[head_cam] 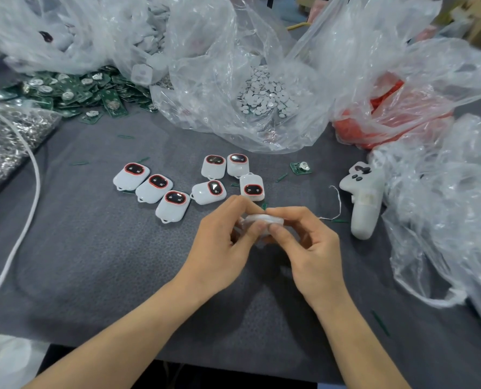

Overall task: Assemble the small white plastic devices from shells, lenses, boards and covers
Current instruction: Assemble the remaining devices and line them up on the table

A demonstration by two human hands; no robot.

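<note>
White device [264,219]: held just above the desk's [93,248] middle, pinched from both sides. Left hand [222,245] and right hand [312,248] both have fingers curled, thumbs and fingertips gripping it. Seven assembled devices [209,192], glossy white with red-rimmed dark windows, lie beyond on the grey textured surface. Green boards [73,94] are heaped at the far left corner. A crinkled clear bag of white discs [264,94] sits at the far edge.
</note>
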